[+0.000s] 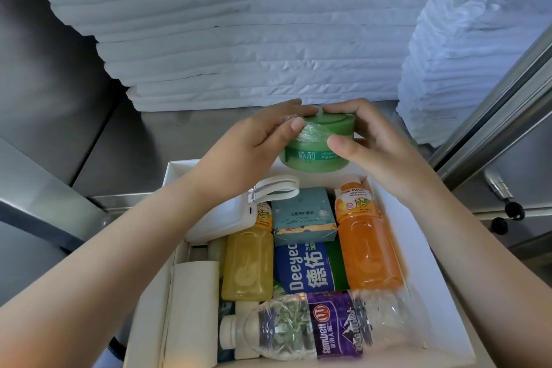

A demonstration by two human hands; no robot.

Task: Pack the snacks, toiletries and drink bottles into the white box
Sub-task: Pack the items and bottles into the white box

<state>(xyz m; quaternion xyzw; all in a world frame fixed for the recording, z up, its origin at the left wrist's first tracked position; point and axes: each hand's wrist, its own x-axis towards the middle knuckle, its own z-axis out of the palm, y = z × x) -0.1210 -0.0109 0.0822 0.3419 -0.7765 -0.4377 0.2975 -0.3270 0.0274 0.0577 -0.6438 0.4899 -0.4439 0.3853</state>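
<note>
My two hands meet in the middle of the frame, both curled around a green jar [316, 155]. The left hand [257, 134] grips its left side, with the thumb on some crinkled clear film at the lid. The right hand [367, 137] grips the right side, thumb in front and fingers over the top. I hold the jar above the far edge of the white box [418, 233], which fills the lower half of the frame.

Inside the box, the orange bottle [367, 248] lies along the right wall and the yellow bottle [248, 266] left of centre. Between them I see a teal carton [301, 215] and a blue pack [301, 269]. A clear water bottle [313, 326] lies across the near end. A white case with a strap [221, 218] leans at the box's upper left. The box stands on a metal surface [119, 143]. Stacked white sheets [239, 39] fill the top of the frame.
</note>
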